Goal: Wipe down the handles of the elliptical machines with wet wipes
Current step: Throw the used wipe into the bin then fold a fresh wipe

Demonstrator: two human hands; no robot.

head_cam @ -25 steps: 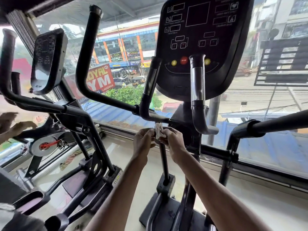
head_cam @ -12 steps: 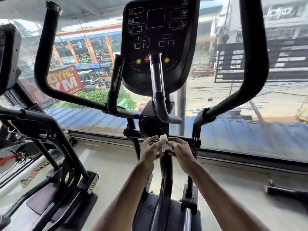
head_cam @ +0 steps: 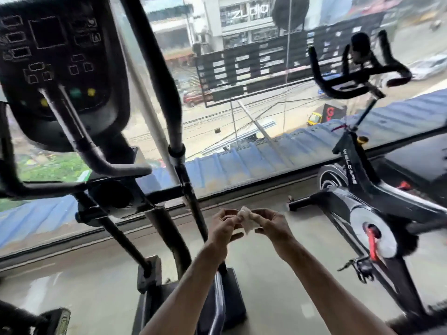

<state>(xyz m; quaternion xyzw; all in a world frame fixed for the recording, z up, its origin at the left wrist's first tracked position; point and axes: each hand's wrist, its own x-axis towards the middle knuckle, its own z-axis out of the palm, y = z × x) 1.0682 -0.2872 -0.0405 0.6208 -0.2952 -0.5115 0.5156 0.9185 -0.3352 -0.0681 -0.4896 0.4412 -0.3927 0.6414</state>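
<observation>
A small crumpled white wet wipe (head_cam: 246, 220) is held between both hands at mid-frame, in the air over the floor. My left hand (head_cam: 223, 227) pinches its left side and my right hand (head_cam: 273, 224) pinches its right side. The elliptical machine stands to the left: its black console (head_cam: 60, 68), a short curved inner handle (head_cam: 96, 153) below it, and the long moving handle (head_cam: 167, 81) rising through the upper middle. Neither hand touches a handle; both are to the right of the machine's upright.
A black spin bike (head_cam: 367, 204) with drop handlebars (head_cam: 348, 81) stands at the right. A large window (head_cam: 242, 117) spans the front, with a low sill. The elliptical's base and pedal arms (head_cam: 217, 298) lie just below my forearms. Grey floor stretches between the two machines.
The view has swung right: the console moved to the left edge and the spin bike came into view. Both hands still hold the wipe, now right of the machine's upright.
</observation>
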